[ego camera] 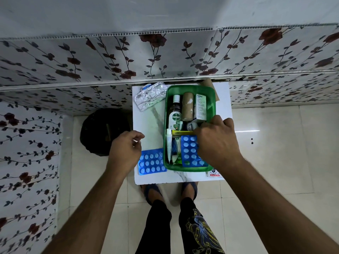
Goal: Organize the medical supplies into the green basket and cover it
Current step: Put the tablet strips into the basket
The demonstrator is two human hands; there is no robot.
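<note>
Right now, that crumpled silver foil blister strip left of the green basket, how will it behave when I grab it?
The crumpled silver foil blister strip looks thin and already creased, so it is probably light and floppy. Lying flat on the white table, it likely slides rather than rolls.

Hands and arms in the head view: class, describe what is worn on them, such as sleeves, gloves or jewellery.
The left hand and right hand are bare, without gloves. No rings, watch or bracelets show. Both forearms are uncovered up to the picture's edge, so no sleeves are visible.
</note>
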